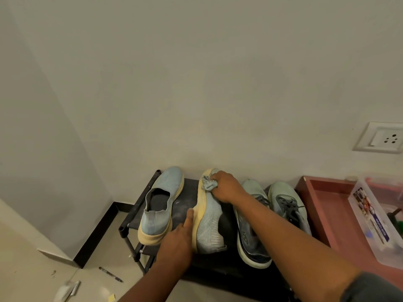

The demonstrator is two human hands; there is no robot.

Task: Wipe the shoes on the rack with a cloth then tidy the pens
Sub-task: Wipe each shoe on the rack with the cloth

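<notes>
Right hand [226, 186] grips the cloth [208, 183] against the tilted shoe [208, 216]; left hand [178, 238], fingers straight, steadies its sole

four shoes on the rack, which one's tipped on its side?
The second shoe from the left: tipped with its yellowed sole facing left, left hand steadying it, right hand pressing the cloth on its toe. The others sit sole-down.
</notes>
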